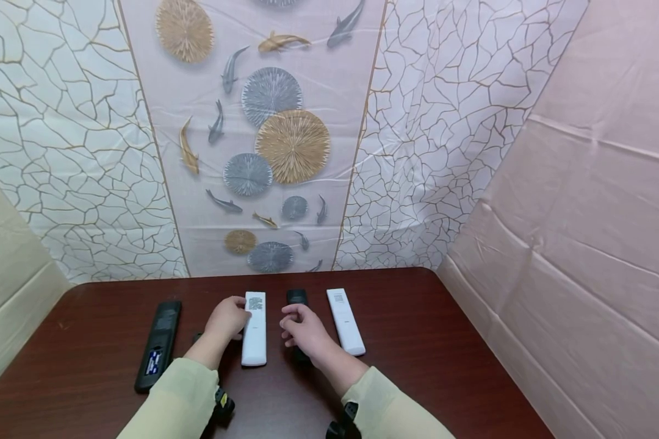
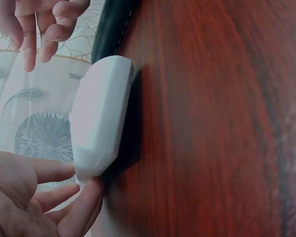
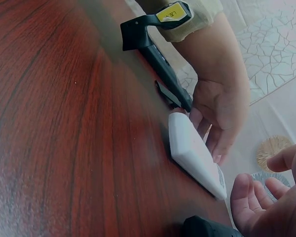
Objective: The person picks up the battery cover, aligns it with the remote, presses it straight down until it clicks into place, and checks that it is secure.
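A white remote control point(image 1: 254, 341) lies with its labelled face up near the table's middle. At its left edge, my left hand point(image 1: 226, 319) pinches it between thumb and fingers, as the left wrist view point(image 2: 19, 192) of that hand shows. My right hand point(image 1: 306, 332) hovers above a black remote control point(image 1: 296, 296), fingers loosely bent and holding nothing. That hand covers much of the black remote. In the right wrist view, the white remote point(image 3: 192, 150) lies between the two hands, apart from the right fingers point(image 3: 242, 190).
Another white remote point(image 1: 346, 323) lies at the right. On the left is a black remote point(image 1: 159, 344) with its battery compartment uncovered. A small black piece point(image 3: 166, 94) lies beside the left hand. A patterned cloth point(image 1: 271, 146) hangs behind the brown table point(image 1: 428, 378).
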### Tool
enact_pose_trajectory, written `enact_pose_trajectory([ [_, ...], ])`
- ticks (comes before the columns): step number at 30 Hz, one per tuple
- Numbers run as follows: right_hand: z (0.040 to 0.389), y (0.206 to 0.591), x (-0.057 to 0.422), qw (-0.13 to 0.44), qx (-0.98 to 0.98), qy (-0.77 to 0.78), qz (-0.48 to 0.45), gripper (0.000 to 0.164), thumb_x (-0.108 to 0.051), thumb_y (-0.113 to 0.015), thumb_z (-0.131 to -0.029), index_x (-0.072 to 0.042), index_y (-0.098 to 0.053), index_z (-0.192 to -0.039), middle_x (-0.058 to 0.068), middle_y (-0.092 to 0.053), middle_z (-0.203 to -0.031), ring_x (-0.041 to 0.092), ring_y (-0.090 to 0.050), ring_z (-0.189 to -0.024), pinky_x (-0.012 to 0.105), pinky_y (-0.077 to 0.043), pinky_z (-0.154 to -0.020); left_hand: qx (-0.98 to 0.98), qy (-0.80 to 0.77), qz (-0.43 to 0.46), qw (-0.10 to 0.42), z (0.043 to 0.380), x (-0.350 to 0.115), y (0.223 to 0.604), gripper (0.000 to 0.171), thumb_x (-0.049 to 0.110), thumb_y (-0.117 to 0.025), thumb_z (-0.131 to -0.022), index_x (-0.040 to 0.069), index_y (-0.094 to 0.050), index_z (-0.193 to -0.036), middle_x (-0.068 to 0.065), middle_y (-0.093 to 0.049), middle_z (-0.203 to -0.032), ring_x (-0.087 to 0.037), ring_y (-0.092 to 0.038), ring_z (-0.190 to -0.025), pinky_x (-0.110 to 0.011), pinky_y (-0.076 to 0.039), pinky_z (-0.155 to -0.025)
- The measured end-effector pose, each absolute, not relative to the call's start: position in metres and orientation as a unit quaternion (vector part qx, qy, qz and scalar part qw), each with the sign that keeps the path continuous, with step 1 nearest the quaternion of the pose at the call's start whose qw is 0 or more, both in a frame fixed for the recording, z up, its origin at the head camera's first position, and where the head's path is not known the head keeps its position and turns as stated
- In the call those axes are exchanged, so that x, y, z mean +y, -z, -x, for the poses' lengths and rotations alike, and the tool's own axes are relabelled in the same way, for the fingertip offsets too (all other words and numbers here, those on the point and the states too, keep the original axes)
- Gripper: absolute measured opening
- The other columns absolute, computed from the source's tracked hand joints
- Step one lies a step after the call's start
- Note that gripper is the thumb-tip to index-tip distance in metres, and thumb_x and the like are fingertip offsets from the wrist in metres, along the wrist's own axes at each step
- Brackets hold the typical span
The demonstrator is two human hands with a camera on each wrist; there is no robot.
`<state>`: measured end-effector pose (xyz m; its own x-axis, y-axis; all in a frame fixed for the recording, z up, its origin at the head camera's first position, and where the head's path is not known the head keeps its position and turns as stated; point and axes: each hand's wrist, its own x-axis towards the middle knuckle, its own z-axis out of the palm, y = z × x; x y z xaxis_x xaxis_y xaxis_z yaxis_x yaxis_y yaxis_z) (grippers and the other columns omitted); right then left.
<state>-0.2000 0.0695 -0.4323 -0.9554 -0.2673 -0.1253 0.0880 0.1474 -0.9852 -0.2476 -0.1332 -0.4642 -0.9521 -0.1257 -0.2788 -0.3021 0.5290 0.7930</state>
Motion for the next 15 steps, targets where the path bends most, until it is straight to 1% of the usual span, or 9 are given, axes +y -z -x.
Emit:
enact_pose_trajectory([
  [3, 0.205, 0.443, 0.069, 0.137, 0.746, 0.649, 0.063, 0.028, -0.008, -0.055, -0.099, -0.003, -0.056, -0.127, 0.011, -0.062, -0.103, 0.023, -0.062, -0.082, 0.037, -0.056, -0.069, 0.880, -0.450, 0.121, 0.091, 0.246, -0.135, 0.465, 0.044, 0.010, -0.056, -0.098, -0.003, -0.049, -0.140, -0.025, -0.055, -0.132, -0.033, -0.063, -0.100, -0.035, -0.056, -0.058],
  [7, 0.207, 0.447, 0.067, 0.133, 0.748, 0.647, 0.066, 0.029, -0.010, -0.056, -0.099, -0.004, -0.057, -0.127, 0.012, -0.063, -0.104, 0.021, -0.062, -0.080, 0.035, -0.056, -0.068, 0.881, -0.447, 0.125, 0.088, 0.245, -0.137, 0.465, 0.043, 0.010, -0.056, -0.098, -0.004, -0.049, -0.138, -0.025, -0.056, -0.131, -0.032, -0.064, -0.096, -0.035, -0.056, -0.058],
  [15, 0.205, 0.446, 0.061, 0.128, 0.746, 0.651, 0.062, 0.028, -0.010, -0.057, -0.098, -0.005, -0.058, -0.125, 0.012, -0.064, -0.104, 0.020, -0.062, -0.080, 0.033, -0.055, -0.067, 0.873, -0.464, 0.130, 0.080, 0.239, -0.138, 0.462, 0.041, 0.014, -0.055, -0.099, -0.002, -0.051, -0.137, -0.023, -0.059, -0.126, -0.032, -0.063, -0.100, -0.036, -0.056, -0.060],
])
